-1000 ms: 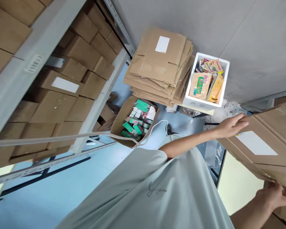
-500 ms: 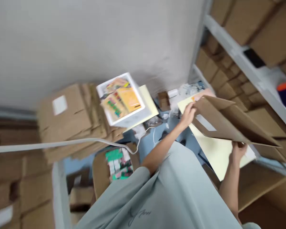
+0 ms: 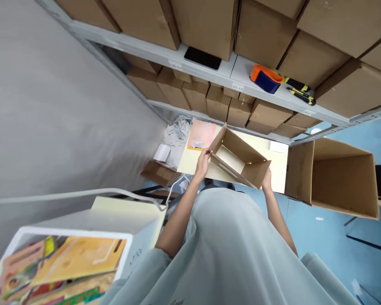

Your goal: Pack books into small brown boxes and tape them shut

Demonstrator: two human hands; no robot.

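Note:
An open cardboard box (image 3: pixel 255 170) is held between my two hands above a cream tabletop (image 3: pixel 278 167). My left hand (image 3: pixel 202 163) grips its left end, and my right hand (image 3: pixel 266 179) grips the right end, with those fingers partly hidden behind the cardboard. A pale cream surface shows inside the box, apparently the tabletop seen through an open bottom. Beyond its left corner lies a pink sheet (image 3: pixel 202 134) with an orange edge. A small white stack of paper or labels (image 3: pixel 278 146) rests near the tabletop's right end.
Shelves of cardboard boxes (image 3: pixel 206 23) rise ahead. A black phone (image 3: pixel 203 57), an orange and blue tape dispenser (image 3: pixel 266 79) and yellow-black cutters (image 3: pixel 301 95) lie on the shelf edge. A large open carton (image 3: pixel 343 178) stands right. A white bin (image 3: pixel 123 258) sits lower left; a white cable (image 3: pixel 114 191) crosses left.
The view has swung right, towards the shelves. The box, flatter and tilted before, is now spread into a rectangle with its opening facing up, still in both hands.

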